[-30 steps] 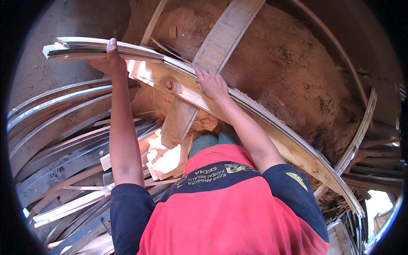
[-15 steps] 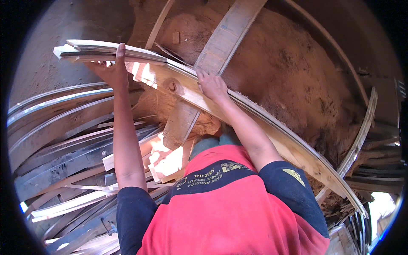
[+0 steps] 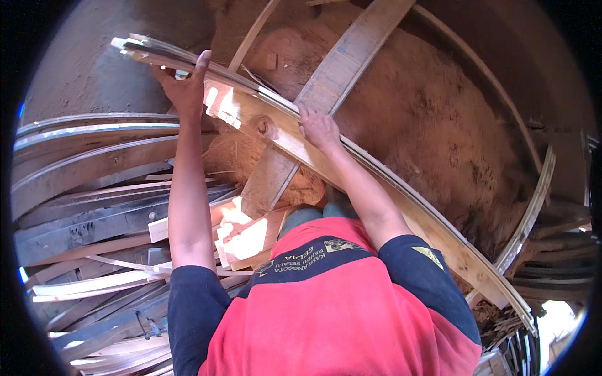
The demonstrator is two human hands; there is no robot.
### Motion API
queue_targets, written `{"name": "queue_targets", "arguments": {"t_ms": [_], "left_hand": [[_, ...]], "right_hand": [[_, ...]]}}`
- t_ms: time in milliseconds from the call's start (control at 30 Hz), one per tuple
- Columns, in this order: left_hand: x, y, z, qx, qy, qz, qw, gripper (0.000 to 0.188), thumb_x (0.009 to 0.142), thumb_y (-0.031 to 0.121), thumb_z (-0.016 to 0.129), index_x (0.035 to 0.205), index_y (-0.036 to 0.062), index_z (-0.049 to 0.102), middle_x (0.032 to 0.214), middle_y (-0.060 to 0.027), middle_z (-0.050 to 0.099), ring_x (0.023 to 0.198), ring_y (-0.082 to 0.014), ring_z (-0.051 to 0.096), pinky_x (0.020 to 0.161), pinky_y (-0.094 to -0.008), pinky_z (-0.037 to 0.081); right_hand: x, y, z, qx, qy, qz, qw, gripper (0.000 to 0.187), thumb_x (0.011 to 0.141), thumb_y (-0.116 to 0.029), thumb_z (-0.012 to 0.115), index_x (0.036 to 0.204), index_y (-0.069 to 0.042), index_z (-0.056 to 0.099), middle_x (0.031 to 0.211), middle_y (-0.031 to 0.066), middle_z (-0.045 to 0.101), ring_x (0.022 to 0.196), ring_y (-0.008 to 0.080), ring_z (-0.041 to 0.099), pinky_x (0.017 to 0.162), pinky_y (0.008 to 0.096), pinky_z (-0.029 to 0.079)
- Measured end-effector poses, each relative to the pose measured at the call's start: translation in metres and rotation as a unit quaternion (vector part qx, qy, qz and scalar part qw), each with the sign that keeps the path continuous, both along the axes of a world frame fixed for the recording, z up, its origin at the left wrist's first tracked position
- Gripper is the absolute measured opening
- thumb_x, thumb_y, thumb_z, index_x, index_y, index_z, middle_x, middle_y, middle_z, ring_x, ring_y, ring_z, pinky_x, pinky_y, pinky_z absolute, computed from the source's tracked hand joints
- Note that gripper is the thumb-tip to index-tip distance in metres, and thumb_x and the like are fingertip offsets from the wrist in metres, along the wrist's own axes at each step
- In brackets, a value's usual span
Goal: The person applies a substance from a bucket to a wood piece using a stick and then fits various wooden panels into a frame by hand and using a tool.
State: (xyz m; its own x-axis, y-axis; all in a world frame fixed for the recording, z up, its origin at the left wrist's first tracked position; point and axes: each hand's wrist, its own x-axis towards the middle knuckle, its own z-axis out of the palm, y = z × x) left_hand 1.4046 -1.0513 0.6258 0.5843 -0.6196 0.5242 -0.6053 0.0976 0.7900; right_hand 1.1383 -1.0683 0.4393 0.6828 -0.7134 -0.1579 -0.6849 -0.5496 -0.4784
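A stack of thin, long wooden strips (image 3: 160,54) runs diagonally from the upper left to the lower right. My left hand (image 3: 185,89) is wrapped round the stack near its left end, with the thumb over the top edge. Just below lies a wide pale plank (image 3: 285,139) with a knot, its upper edge along the strips. My right hand (image 3: 321,130) grips that upper edge and the strips near the middle, fingers bent over them. Its fingertips are partly hidden.
A crosswise wooden beam (image 3: 342,59) passes under the plank. Many stacked boards and slats (image 3: 94,219) fill the left side. Sawdust-covered ground (image 3: 426,113) lies beyond the plank. A curved slat (image 3: 530,210) leans at the right.
My left hand and the left end of the strips have moved farther away and a little to the right. My right hand keeps its place on the plank's edge.
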Motion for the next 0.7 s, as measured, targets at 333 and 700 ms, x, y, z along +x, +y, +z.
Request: {"name": "queue_targets", "arguments": {"t_ms": [333,700], "left_hand": [[-0.041,0.2,-0.132,0.185,-0.083,0.125,0.971,0.071,0.101,0.026,0.054,0.151,-0.0062,0.016,0.15,-0.0314,0.03,0.142,-0.0383,0.031,0.116,-0.0431,0.026],[-0.29,0.685,-0.371,0.599,0.401,0.19,0.667,0.063,0.093,0.048,0.059,0.132,0.0,0.056,0.132,-0.0282,0.056,0.125,-0.0382,0.054,0.105,-0.0437,0.043]], "right_hand": [[-0.069,0.042,0.018,-0.178,-0.115,0.009,0.977,0.059,0.085,-0.032,0.07,0.135,-0.007,0.05,0.124,0.0151,0.058,0.115,0.0329,0.054,0.098,0.0468,0.042],[-0.192,0.215,-0.003,0.172,-0.215,0.135,0.952,0.015,0.089,-0.017,0.071,0.084,-0.004,0.067,0.073,0.0183,0.062,0.064,0.034,0.061,0.059,0.0422,0.047]]}}
